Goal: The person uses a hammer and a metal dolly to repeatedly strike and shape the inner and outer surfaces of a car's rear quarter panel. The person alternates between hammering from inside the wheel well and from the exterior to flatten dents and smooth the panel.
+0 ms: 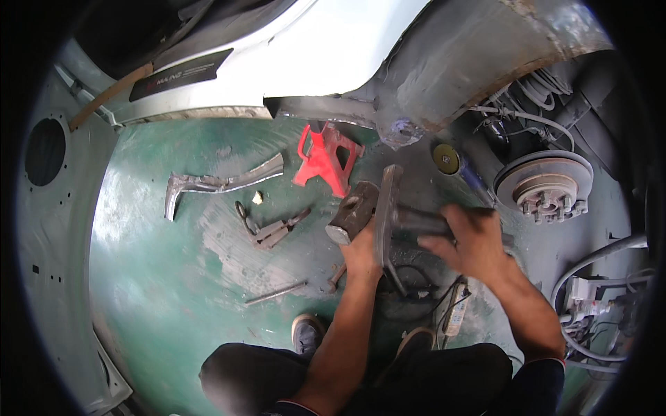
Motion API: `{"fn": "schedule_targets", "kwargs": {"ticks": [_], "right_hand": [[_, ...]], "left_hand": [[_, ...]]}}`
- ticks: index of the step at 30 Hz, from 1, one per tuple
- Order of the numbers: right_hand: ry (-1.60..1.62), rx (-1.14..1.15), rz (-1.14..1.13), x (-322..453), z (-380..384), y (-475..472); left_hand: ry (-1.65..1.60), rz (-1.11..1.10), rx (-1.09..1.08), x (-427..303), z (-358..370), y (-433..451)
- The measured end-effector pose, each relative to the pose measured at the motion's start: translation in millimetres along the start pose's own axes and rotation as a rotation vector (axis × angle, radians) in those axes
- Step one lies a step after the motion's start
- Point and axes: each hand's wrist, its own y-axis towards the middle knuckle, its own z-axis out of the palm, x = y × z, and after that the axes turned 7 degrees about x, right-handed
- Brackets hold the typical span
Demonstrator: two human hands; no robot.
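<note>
My left hand [363,248] grips a heavy steel sledgehammer head [354,213] with an eye hole in its upper side; no handle shows on it. Just right of it, my right hand [473,240] is around the dark handle [421,219] of a second hammer. That hammer's long, narrow metal head [387,216] stands nearly upright in the view, overlapping part of my left hand. Motion blurs my right fingers. Above both hands, the cut lower edge of a white car's sill [328,110] meets the bare grey wheel arch [442,67].
A red jack stand [328,161] stands under the sill. On the green floor lie a bent sheet-metal strip [223,183], locking pliers [270,232], a metal rod [276,293], an angle grinder [463,169] and a power strip [457,312]. A brake disc [543,182] is at right, a door [57,234] at left.
</note>
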Motion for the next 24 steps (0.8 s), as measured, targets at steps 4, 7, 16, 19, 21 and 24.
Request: {"fn": "schedule_targets", "kwargs": {"ticks": [4, 7, 16, 19, 21, 24], "right_hand": [[0.108, 0.012, 0.045, -3, 6, -2], [0.084, 0.031, 0.155, -3, 7, -3], [0.277, 0.132, 0.387, -8, 25, -23], [0.346, 0.137, 0.432, -11, 38, -40], [0.339, 0.145, 0.494, -12, 43, -49], [0.318, 0.159, 0.515, -11, 46, -51]], "left_hand": [[-0.172, 0.0, -0.06, -4, 5, 1], [-0.137, -0.029, -0.14, -4, 7, -1], [0.182, -0.158, -0.105, 58, -30, 5], [0.483, -0.39, -0.155, 80, -49, 11], [0.82, -0.369, -0.153, 89, -57, 7], [0.768, -0.445, -0.29, 98, -71, 2]]}}
